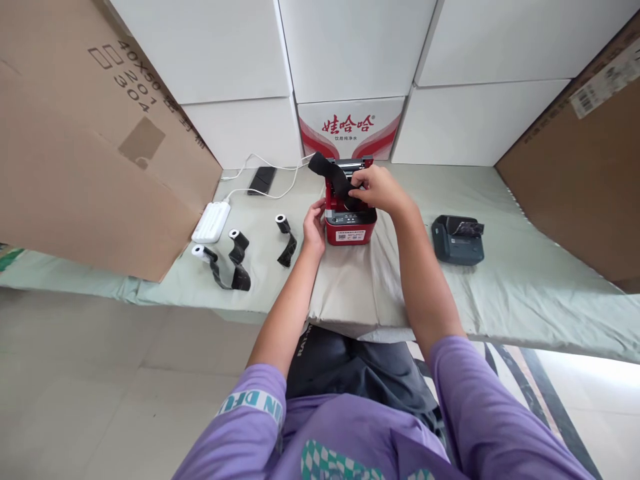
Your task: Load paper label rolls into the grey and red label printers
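"Since the red printer (351, 219) sits straight ahead, at twelve o'clock on the cloth-covered worktop (360, 287), how heavy do you judge it?"

"Fairly light, I think. It's small and boxy, its shell apparently stiff plastic, and smooth enough to slide on cloth if pushed. I'd hold it low on both sides; the open top looks more delicate."

"What is each grip doing?"

"The left grip (315, 223) lies against its nine o'clock side, fingers curved along it. Whether it clasps or merely rests there, I can't tell. The right grip (376, 187), at two o'clock, pinches the black strip (336, 175) between thumb and fingers."

"And how does that strip handle?"

"It looks thin, light and limp, with some curl. It lies across the open top, its loose end jutting toward eleven o'clock. I'd expect it to crease or twist easily, so a flat pinch across its width seems kinder than a tug at one edge."

"Anything similar nearby?"

"Three small rolls (283, 225) with dark, curling tails, between eight and nine o'clock from the printer."
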`<state>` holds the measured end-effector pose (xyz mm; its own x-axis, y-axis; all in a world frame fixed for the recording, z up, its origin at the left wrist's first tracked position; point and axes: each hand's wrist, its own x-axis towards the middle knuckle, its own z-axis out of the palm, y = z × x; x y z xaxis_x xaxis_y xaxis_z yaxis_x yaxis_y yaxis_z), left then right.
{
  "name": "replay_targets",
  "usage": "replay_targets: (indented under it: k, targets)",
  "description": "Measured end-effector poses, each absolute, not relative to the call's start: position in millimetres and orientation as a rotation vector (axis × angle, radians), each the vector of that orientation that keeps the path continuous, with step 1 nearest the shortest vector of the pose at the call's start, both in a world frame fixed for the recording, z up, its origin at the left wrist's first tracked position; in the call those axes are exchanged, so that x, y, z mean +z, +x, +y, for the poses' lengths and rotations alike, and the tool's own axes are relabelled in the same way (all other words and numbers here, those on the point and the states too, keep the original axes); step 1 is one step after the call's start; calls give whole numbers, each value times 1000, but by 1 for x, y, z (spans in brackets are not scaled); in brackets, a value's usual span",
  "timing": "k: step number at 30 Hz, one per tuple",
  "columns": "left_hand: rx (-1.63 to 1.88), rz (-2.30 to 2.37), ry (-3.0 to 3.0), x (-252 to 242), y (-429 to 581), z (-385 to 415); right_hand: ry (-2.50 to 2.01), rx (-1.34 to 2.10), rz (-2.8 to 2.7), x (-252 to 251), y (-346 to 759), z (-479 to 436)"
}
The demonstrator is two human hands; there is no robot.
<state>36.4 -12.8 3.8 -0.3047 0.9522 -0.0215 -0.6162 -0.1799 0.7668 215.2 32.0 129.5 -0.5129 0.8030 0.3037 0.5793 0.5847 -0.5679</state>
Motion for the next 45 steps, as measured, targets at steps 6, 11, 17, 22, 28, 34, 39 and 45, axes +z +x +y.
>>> replay_targets:
  k: [6,11,17,22,28,34,39,45]
  targets:
    - [1729,856,558,6,37,-15,-1138,462,-2237,120,212,37]
    - [1711,840,572,5,35,-15,-1173,413,-2234,110,210,42]
    - [1718,832,555,5,37,-15,-1208,394,-2231,105,209,44]
    - [1723,840,551,4,37,-13,-1231,404,-2256,100,206,43]
    - [1715,875,571,5,36,-15,-1267,460,-2291,99,200,39]
    - [1709,890,585,7,37,-14,-1139,652,-2309,127,205,27]
    - [1810,1004,871,9,40,-22,-1028,918,-2386,158,222,8]
    - [1771,1125,1597,19,43,-43,-985,910,-2198,158,226,8]
